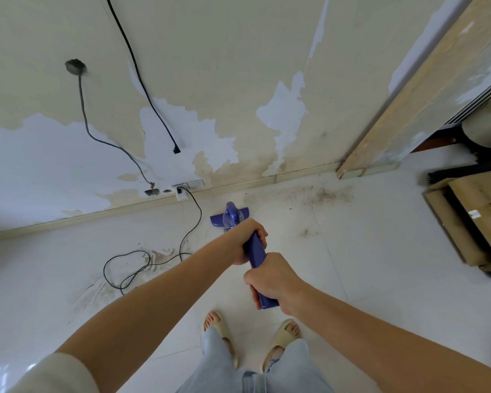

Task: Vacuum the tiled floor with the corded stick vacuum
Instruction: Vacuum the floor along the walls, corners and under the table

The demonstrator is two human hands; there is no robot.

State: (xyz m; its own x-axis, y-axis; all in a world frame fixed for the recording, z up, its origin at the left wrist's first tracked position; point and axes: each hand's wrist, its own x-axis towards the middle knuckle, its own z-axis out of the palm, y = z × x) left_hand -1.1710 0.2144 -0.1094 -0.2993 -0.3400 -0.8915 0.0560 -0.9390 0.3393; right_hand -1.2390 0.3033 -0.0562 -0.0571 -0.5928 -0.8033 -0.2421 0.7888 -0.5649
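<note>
The floor is made of pale glossy tiles and fills the lower part of the frame. A band of dark crumbs and dust lies on it near the baseboard, right of centre, and brownish smears mark the tiles at the lower left. The wall behind is cream, with big patches where the paint has peeled to white.

The purple stick vacuum stands in the centre of the frame. Its head is on the tiles close to the baseboard, just left of the dust. The left hand grips the handle higher in the frame, with the fingers curled around it. The right hand grips the handle's near end, its fingers also wrapped tight.

A black cord runs from a white plug at the wall socket, down over the floor, and makes loose loops at the left. A second black cable hangs on the wall. At the right edge there are cardboard boxes. At the bottom, two feet in beige slippers stand on the tiles.
</note>
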